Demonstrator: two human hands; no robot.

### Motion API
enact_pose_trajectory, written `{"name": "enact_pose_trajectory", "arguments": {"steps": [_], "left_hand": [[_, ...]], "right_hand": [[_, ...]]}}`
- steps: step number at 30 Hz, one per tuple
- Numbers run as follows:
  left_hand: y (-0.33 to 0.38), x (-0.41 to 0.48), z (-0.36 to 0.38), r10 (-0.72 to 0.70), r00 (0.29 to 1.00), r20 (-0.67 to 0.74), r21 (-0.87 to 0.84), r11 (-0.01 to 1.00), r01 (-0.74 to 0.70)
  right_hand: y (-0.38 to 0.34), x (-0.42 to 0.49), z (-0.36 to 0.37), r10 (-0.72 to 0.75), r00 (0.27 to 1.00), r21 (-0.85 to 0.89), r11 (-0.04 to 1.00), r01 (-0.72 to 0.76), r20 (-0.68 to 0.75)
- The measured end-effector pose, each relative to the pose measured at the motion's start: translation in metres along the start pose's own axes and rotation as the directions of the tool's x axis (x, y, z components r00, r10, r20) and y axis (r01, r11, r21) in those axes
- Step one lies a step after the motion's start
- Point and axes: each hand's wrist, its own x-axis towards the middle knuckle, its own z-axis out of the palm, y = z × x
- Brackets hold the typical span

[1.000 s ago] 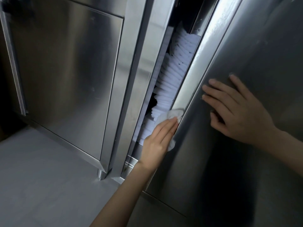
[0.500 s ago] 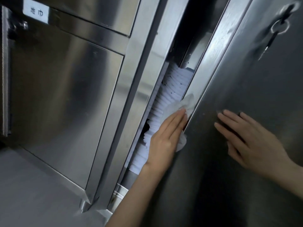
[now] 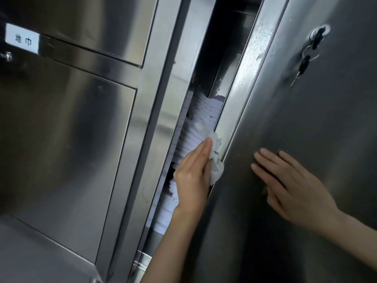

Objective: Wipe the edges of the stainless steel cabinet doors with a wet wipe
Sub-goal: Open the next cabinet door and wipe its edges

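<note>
The right stainless steel cabinet door (image 3: 318, 123) stands slightly ajar, its bright inner edge (image 3: 243, 86) running from top right down to the middle. My left hand (image 3: 192, 180) reaches up from below and presses a crumpled white wet wipe (image 3: 216, 162) against that edge with straight fingers; the thumb is hidden. Damp streaks show on the edge above the wipe. My right hand (image 3: 289, 184) lies flat on the door's outer face, fingers spread and straight.
Inside the gap sits a stack of folded white cloths (image 3: 202, 113). Keys (image 3: 305, 62) hang from the lock at the upper right of the door. The shut left cabinet door (image 3: 71, 144) carries a small white label (image 3: 22, 39).
My left hand has slid the wipe upward along the door's edge. My right hand stays flat on the door face. The view has tilted upward, bringing the lock and keys into sight.
</note>
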Motion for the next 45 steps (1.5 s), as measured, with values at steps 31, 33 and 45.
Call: {"name": "enact_pose_trajectory", "arguments": {"steps": [31, 33, 45], "left_hand": [[0.032, -0.038, -0.002, 0.258, 0.912, 0.319, -0.011, 0.963, -0.269], [0.042, -0.049, 0.004, 0.264, 0.877, 0.401, 0.02, 0.955, -0.296], [0.038, -0.048, 0.004, 0.193, 0.888, 0.417, 0.138, 0.952, -0.272]], "right_hand": [[0.036, -0.047, -0.033, 0.132, 0.99, 0.117, 0.984, -0.137, 0.056], [0.041, -0.057, -0.041, 0.191, 0.978, 0.091, 0.976, -0.198, 0.084], [0.036, -0.051, -0.023, 0.233, 0.972, 0.054, 0.97, -0.235, 0.042]]}}
